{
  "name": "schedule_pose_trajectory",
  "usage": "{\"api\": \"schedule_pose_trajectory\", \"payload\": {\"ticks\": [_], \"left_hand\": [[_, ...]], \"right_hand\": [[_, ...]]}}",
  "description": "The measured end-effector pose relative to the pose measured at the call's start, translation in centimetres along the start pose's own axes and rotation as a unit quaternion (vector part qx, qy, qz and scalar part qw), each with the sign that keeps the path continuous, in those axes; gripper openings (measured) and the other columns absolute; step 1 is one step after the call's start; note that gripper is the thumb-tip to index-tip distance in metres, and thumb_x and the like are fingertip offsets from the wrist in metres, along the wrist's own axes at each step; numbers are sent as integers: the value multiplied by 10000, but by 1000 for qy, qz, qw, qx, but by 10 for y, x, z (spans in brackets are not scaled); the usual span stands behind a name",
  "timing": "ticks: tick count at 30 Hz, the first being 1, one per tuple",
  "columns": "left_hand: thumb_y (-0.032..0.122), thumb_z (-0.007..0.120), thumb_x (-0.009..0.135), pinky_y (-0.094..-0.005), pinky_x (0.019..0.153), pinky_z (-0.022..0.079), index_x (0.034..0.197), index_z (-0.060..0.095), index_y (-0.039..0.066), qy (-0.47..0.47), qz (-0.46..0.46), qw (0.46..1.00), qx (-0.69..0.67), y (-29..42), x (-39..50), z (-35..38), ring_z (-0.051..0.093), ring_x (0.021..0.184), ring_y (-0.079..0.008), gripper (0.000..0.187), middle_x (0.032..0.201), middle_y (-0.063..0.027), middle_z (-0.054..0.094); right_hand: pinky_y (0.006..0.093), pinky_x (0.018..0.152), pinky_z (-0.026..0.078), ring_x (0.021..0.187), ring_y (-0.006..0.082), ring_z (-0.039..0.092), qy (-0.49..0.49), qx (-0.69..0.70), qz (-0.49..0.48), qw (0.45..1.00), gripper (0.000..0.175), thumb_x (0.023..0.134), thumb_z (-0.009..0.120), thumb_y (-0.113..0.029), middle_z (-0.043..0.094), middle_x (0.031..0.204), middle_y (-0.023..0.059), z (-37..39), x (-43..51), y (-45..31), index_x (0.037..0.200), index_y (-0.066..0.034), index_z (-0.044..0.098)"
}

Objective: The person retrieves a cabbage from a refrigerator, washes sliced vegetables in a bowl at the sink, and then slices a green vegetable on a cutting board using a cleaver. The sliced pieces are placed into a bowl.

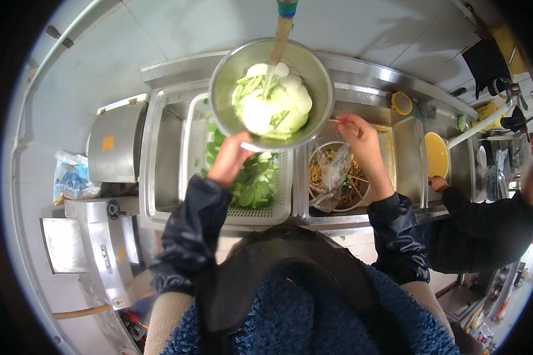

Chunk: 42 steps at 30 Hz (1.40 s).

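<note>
Sliced pale green and white vegetables (271, 102) lie in a round stainless steel bowl (325, 100) held up below a tap hose (280, 40), from which water runs into it. My left hand (231, 159) grips the bowl's near left rim. My right hand (359, 135) is at the bowl's right, fingers slightly curled; whether its fingertips touch something thin there, I cannot tell. Beneath the bowl, a white plastic basket (260, 218) holds chopped leafy greens (253, 184). A bucket of food scraps (340, 177) with a clear plastic bag on it stands in the right sink basin, below my right hand.
A co-worker's hand (438, 183) touches a yellow bowl (437, 155) in a further basin at the right. The left sink (171, 159) has a raised metal edge. A steel box (115, 142) and a metal machine (102, 248) stand at the left. A tiled wall rises behind.
</note>
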State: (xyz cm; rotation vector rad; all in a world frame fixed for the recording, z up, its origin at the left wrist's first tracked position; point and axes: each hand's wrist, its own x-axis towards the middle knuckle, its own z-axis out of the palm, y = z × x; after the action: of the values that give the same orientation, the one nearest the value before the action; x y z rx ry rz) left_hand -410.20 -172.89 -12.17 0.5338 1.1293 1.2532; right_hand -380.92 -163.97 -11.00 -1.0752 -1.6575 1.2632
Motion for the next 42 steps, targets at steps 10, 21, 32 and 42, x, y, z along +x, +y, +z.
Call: {"api": "schedule_pose_trajectory", "payload": {"ticks": [10,21,32,42], "left_hand": [[68,501,789,-363,912,540,1318,239,-117,-31,-86,993,-74,0,0,17,602,1032,-302,618,1264,-278,433],[73,461,793,-357,928,521,1260,322,-119,27,-86,996,-10,8,3,-11,568,1093,-301,524,1242,-241,464],[71,443,825,-343,867,564,1225,355,-148,-55,-73,995,-28,4,15,-17,636,979,-288,465,1138,-239,553],[83,461,823,-334,880,546,1157,417,-163,-21,-56,998,-24,0,-6,-25,649,922,-259,417,1091,-235,585]], "right_hand": [[223,782,475,862,99,609,35,9,81,996,214,900,585,-54,659,932,37,-14,-16,10,1100,18,600],[227,809,475,882,102,609,-4,-4,70,998,198,909,572,-54,655,939,45,-19,-17,-7,1090,20,601],[240,800,490,872,109,628,5,-77,-21,997,226,897,588,-102,672,932,76,-13,27,-90,1081,27,615],[270,824,465,916,154,599,45,-117,-279,952,256,906,593,-140,641,996,85,-14,66,-185,1113,11,583]]}}
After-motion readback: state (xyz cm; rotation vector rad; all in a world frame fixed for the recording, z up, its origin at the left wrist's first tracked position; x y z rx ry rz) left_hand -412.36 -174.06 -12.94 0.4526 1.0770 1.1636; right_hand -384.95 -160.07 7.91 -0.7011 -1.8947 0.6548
